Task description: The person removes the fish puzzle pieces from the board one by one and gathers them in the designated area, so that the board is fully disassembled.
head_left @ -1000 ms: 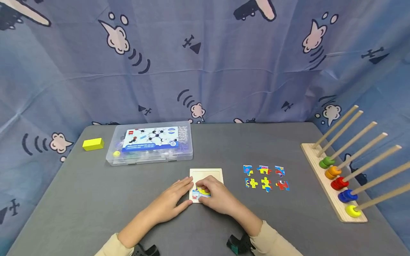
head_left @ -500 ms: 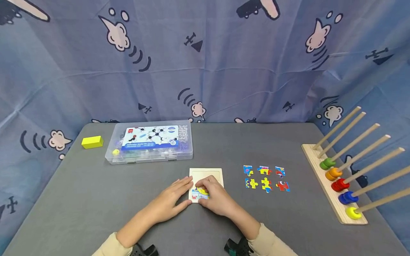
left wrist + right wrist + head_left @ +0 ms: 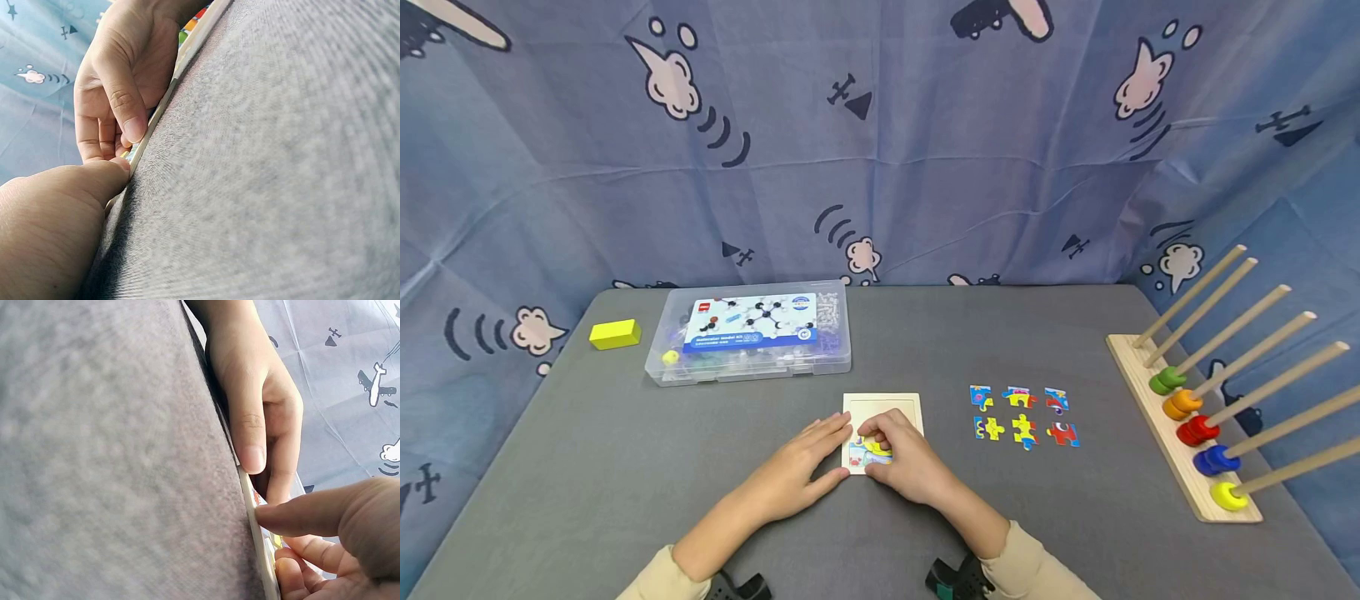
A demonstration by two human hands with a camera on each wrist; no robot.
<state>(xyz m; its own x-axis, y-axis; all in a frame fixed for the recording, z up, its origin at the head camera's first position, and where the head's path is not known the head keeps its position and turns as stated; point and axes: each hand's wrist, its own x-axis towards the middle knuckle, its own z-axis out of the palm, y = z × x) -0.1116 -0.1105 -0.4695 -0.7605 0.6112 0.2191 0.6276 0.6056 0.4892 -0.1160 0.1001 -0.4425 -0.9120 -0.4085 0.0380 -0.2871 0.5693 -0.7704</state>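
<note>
A small wooden puzzle board [image 3: 882, 402] lies flat in front of the person, its upper recess bare wood and colourful pieces in its lower part. The left hand [image 3: 788, 472] rests its extended fingers and thumb along the board's left edge. Above the lower part, the right hand [image 3: 908, 460] bends its fingers and thumb around a yellow-and-blue puzzle piece [image 3: 876, 447], partly hidden by the hand. In the right wrist view the right thumb [image 3: 294, 514] lies at the board's near edge, with curled fingertips beside the yellow print.
Several loose jigsaw pieces [image 3: 1023, 427] lie in two rows to the right. A clear plastic kit box [image 3: 747, 367] and a yellow block [image 3: 615, 334] stand at the back left. At the right edge is a wooden peg rack [image 3: 1176, 450] with coloured rings. A patterned curtain hangs behind.
The hands stay in nearly the same place at the board, the right fingers shifting only very slightly over the piece. The head view has tilted a little.
</note>
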